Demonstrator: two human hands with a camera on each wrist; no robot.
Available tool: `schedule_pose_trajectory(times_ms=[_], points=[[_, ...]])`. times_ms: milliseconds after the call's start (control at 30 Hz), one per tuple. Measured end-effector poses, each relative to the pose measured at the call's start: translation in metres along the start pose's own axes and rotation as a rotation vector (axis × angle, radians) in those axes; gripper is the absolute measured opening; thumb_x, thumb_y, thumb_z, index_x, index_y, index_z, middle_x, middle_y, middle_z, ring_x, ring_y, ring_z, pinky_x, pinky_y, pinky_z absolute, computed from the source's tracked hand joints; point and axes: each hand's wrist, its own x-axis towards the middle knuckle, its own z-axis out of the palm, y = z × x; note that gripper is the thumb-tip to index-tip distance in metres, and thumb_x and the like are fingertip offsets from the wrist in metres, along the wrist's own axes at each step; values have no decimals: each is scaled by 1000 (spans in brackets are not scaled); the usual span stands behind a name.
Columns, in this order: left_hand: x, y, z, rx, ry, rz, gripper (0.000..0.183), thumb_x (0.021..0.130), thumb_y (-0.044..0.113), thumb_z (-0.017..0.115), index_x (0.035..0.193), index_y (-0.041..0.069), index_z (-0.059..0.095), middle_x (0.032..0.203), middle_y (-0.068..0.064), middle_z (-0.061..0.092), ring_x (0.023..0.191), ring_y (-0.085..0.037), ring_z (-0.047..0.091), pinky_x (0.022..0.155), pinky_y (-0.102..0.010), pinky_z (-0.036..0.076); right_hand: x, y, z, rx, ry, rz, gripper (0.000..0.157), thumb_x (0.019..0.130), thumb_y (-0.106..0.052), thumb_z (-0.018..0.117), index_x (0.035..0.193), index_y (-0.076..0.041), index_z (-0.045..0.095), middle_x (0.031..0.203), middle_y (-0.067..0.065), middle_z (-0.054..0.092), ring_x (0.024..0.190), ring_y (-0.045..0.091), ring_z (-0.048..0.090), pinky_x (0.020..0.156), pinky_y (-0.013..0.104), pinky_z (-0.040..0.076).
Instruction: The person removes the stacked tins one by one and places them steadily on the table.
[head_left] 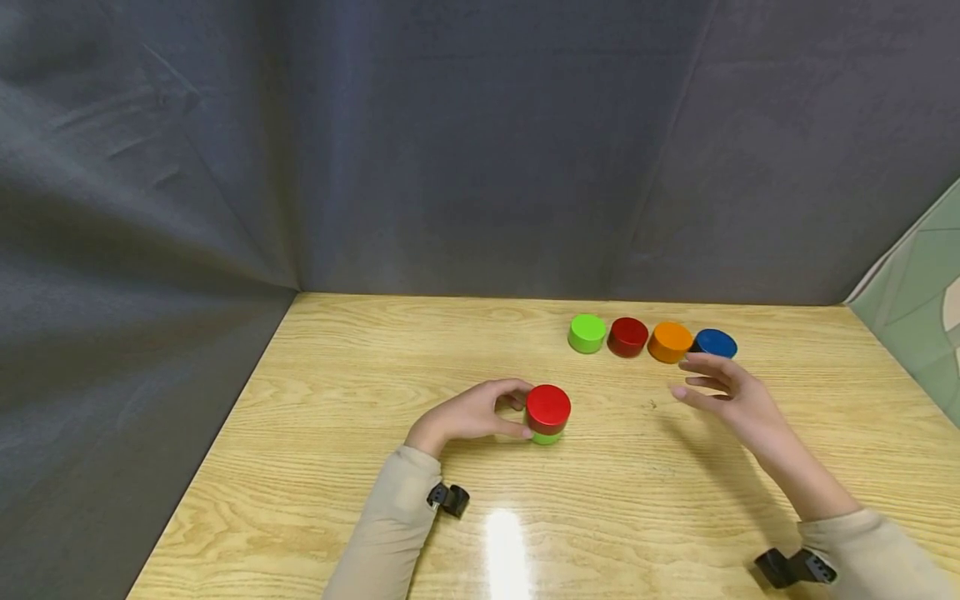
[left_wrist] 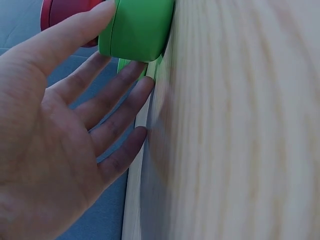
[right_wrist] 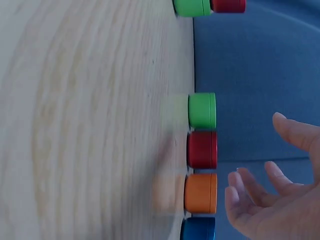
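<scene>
A red round tin (head_left: 547, 407) sits on top of a green round tin (left_wrist: 139, 30) near the middle of the table. My left hand (head_left: 480, 411) is at the left side of this stack. Its thumb and index finger curve round the lower green tin, the thumb tip close to the seam with the red one; the other fingers are spread behind. My right hand (head_left: 731, 396) hovers over the table with loosely bent fingers and holds nothing. Nearest to it is a blue round tin (head_left: 715, 343), partly hidden behind the fingers.
At the back right, a second green tin (head_left: 587, 332), a dark red tin (head_left: 627, 337) and an orange tin (head_left: 671, 342) stand in a row with the blue one. The wooden table (head_left: 360, 358) meets grey cloth (head_left: 480, 150) at its back and left edges.
</scene>
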Motion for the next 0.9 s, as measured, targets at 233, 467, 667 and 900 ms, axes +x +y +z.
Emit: schedule_pose_trajectory(times_ms=[233, 467, 667, 900], points=[[-1, 1, 1, 21, 2, -6, 56, 87, 16, 79, 138, 12, 55, 128, 5, 60, 116, -11, 56, 102, -26, 42, 1, -8, 14, 47, -20, -95, 53, 96, -17, 68, 139, 4, 46, 131, 22, 54, 100, -8, 55, 81, 8, 46], [-1, 1, 1, 32, 2, -9, 56, 87, 16, 79, 137, 13, 55, 128, 6, 60, 115, -10, 56, 102, -25, 42, 0, -16, 26, 85, -59, -121, 49, 95, -12, 68, 138, 2, 49, 133, 25, 55, 104, -2, 57, 83, 10, 47], [-1, 2, 0, 31, 2, -11, 55, 87, 17, 78, 137, 13, 56, 128, 7, 60, 115, -10, 56, 102, -25, 42, 0, -25, 35, 92, -87, -133, 51, 94, -12, 69, 139, 1, 48, 133, 22, 56, 106, 2, 58, 85, 12, 47], [0, 2, 0, 32, 2, -6, 54, 87, 17, 79, 136, 13, 56, 127, 7, 61, 114, -9, 56, 102, -25, 42, 0, -31, 43, 106, -106, -155, 50, 93, -11, 70, 138, -1, 51, 132, 20, 58, 108, 7, 59, 86, 13, 48]])
